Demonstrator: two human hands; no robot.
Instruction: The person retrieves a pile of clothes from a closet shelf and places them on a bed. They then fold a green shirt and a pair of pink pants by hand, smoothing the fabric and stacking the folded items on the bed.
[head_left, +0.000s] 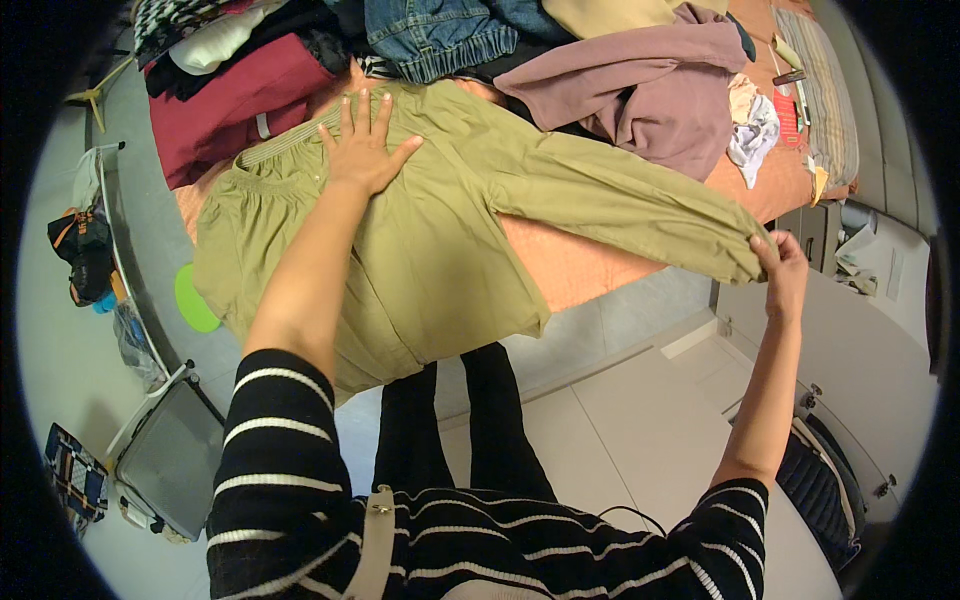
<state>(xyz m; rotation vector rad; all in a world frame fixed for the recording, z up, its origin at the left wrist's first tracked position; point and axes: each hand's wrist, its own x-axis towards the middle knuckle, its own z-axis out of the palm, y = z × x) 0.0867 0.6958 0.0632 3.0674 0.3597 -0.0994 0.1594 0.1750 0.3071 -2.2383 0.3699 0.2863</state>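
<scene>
An olive-green long-sleeved shirt (440,250) lies spread over the near edge of the bed, its lower part hanging down toward my legs. Flat on its upper part, near the gathered collar, rests my left hand (365,155) with the fingers spread. One sleeve stretches out to the right, and my right hand (785,265) pinches it at the cuff, past the bed's edge. The other sleeve hangs at the left, partly hidden by my left forearm.
Heaped clothes cover the bed's far side: a dark red garment (235,110), blue jeans (435,40) and a mauve top (650,85). Orange bedding (575,265) shows beneath the sleeve. A grey suitcase (170,455) stands at lower left, an opened cabinet door (840,350) at right.
</scene>
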